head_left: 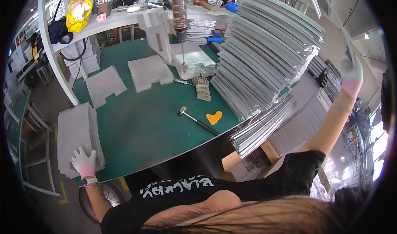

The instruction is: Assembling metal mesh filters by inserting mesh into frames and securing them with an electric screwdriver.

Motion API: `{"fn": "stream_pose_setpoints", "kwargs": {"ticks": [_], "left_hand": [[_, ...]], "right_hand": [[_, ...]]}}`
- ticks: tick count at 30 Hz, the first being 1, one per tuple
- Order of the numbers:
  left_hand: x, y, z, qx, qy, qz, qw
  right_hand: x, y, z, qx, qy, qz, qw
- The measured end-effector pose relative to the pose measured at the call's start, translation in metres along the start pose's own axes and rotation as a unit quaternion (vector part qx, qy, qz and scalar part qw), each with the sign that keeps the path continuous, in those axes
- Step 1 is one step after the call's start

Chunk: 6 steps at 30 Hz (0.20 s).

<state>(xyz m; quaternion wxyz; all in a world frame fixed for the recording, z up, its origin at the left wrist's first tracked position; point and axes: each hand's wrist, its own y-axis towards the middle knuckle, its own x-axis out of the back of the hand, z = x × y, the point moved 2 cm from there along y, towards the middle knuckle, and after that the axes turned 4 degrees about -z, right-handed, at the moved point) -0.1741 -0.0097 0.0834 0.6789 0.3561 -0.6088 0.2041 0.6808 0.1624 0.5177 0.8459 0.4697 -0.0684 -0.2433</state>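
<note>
My left hand [85,161], in a white glove with a pink cuff, lies with spread fingers on a stack of flat grey sheets [75,130] at the table's left corner. Far out to the right, my right hand [351,72] is raised, gloved the same way. Its fingers are closed around the lower end of a long, thin grey metal strip [337,21] that slants up out of view. A tall pile of grey metal strips [264,48] stands on the table's right side, between the two hands.
On the green tabletop [136,122] lie a hammer [197,120], an orange heart-shaped piece [214,117], small beige blocks [202,88] and notched grey sheets [150,72]. An orange-and-black power driver [180,14] hangs above, beside a grey bracket [157,33]. Below right sits an open cardboard box [230,161].
</note>
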Motion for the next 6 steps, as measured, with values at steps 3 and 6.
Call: {"fn": "stream_pose_setpoints", "kwargs": {"ticks": [3,6], "left_hand": [[0.001,0.006,0.000,0.036,-0.020,0.038,0.998],[-0.018,0.011,0.029,0.055,-0.040,0.051,0.996]], "right_hand": [[-0.006,0.105,-0.052,-0.206,0.276,0.011,0.939],[-0.035,0.146,-0.090,-0.238,0.051,0.069,0.968]]}}
